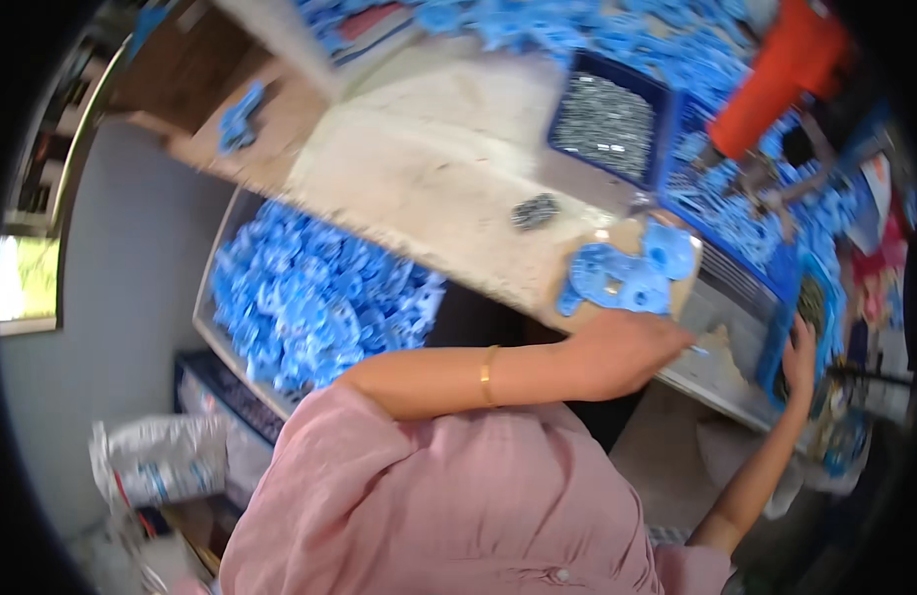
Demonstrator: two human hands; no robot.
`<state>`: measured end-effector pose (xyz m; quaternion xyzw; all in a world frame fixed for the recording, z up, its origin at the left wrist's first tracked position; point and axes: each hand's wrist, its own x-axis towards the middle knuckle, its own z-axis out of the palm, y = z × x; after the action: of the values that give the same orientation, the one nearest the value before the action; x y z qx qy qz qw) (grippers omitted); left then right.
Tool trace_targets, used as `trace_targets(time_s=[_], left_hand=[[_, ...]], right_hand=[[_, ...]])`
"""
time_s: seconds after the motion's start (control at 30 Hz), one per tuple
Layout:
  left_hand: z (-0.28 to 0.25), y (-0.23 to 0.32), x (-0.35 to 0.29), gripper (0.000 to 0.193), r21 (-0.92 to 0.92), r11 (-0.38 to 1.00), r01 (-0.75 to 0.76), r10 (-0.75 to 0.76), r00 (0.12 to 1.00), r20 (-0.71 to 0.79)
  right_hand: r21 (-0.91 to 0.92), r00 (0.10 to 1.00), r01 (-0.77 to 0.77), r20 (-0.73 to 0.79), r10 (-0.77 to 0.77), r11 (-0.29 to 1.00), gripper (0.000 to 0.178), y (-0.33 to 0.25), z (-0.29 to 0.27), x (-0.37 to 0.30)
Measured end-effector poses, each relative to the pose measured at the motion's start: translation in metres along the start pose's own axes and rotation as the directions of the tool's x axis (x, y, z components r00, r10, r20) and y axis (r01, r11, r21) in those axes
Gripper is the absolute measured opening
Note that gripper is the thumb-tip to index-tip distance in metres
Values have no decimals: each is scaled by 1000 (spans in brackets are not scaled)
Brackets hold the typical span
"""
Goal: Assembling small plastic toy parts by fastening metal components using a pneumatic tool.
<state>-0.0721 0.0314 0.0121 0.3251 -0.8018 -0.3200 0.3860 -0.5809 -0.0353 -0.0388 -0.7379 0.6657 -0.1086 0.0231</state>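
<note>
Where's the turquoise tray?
In the head view, the turquoise tray is toward the right edge, with the person's right hand at its near end.

My bench (419,164) is bright; beyond its left end a pane (27,283) glares; my left hand (632,354) is blurred, my view's corners black.

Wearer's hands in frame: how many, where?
2: left hand by the blue pieces at the bench edge; right hand at the teal tray. Some fingers are hidden.
</note>
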Motion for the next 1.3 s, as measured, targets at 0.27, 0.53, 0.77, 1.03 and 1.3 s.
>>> trace_targets(time_s=[0.27, 0.53, 0.77, 1.03, 1.3], left_hand=[[-12, 1, -15, 22, -17, 994, 110, -108, 991, 79], [-20, -8, -10, 26, -58, 995, 86, -91, 992, -87], [-37, -15, -13, 25, -91, 980, 175, -181, 981, -63], [-57, -6, -6, 26, -229, 916, 330, -328, 943, 50], [-41, 0, 5, 19, -352, 850, 391, -385, 918, 91]], right_hand=[[323, 986, -153, 106, 125, 934, 22, 29, 4, 21], [541, 945, -299, 51, 324, 786, 41, 5, -34, 10], [619, 908, -320, -16, 419, 718, 30, -31, -39, 19], [820, 923, -383, 318, 218, 425, 21, -213, -79, 24], [864, 904, -335, 407, -131, 375, 10, -307, -52, 14]])
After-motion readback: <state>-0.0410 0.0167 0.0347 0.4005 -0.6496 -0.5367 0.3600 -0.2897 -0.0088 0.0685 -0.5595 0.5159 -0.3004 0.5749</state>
